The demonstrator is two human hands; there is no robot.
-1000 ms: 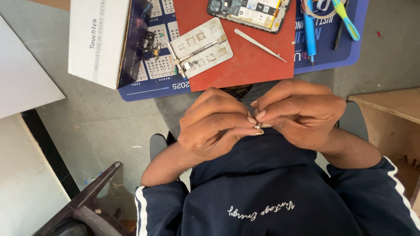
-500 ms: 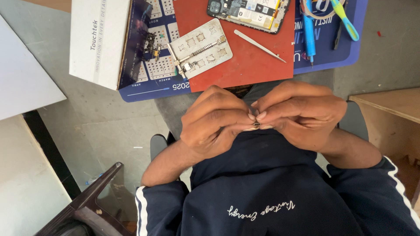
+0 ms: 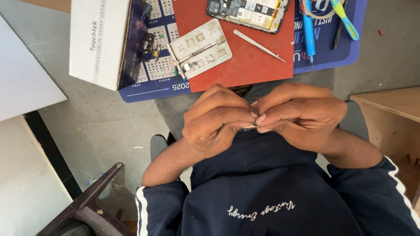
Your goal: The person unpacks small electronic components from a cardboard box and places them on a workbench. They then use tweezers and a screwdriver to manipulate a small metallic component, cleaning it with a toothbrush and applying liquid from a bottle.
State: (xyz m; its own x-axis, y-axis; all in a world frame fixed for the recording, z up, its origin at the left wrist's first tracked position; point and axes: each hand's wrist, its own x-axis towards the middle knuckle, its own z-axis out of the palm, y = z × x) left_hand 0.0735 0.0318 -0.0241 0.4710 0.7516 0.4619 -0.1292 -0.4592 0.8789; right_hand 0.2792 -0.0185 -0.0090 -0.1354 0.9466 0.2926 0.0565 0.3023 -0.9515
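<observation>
— What are the hands doing?

— The left hand (image 3: 218,124) and the right hand (image 3: 297,116) are meeting over the person's lap, fingertips pressing together. Between them they are pinching a tiny metal part (image 3: 255,125); both sets of fingers are curling tight around it, so only a sliver of it is showing.

— And where is that part sitting against the work surface?

— It is hanging off the surface altogether, just past the near edge of the red mat (image 3: 245,65), above the dark blue sweatshirt (image 3: 262,196).

— What is lying on the mat?

— An opened phone (image 3: 247,13) is lying at its far edge, insides showing. A metal holder plate (image 3: 199,48) with cut-out slots is sitting tilted at the mat's left edge, and slim tweezers (image 3: 259,45) are lying slantwise just right of it, apart from the plate.

— Anything beyond the mat?

— A blue mat (image 3: 332,52) is sticking out from under the red one on both sides. A blue pen-like tool (image 3: 308,32) is resting near its right part, with a green-handled tool (image 3: 343,17) beside it. A white box (image 3: 98,41) is standing at the left edge.
</observation>
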